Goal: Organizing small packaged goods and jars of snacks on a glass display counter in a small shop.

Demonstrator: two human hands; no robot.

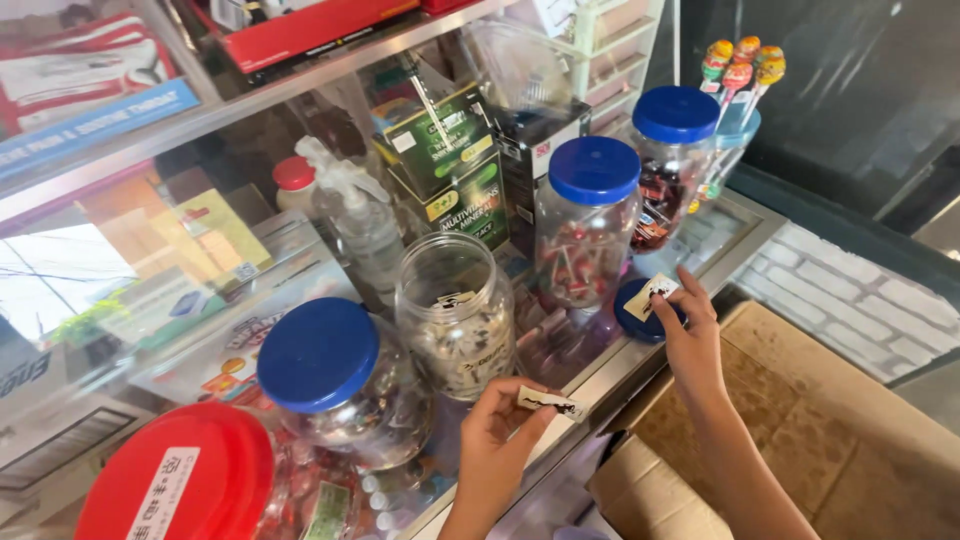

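Observation:
My left hand (497, 432) pinches a small white and black sachet (548, 402) just in front of an uncapped clear jar (455, 312) holding several similar sachets. My right hand (688, 333) reaches to the right and holds another small sachet (655, 292) over a loose blue lid (636, 312) that lies flat on the glass counter (742, 232). Behind the lid stand two candy jars with blue lids (590, 220) (672, 160).
A blue-lidded jar (335, 378) and a red-lidded jar (190, 478) stand at the front left. A spray bottle (355, 215), green boxes (445, 160) and lollipops (742, 62) fill the back. An open cardboard box (800, 420) sits below the counter edge on the right.

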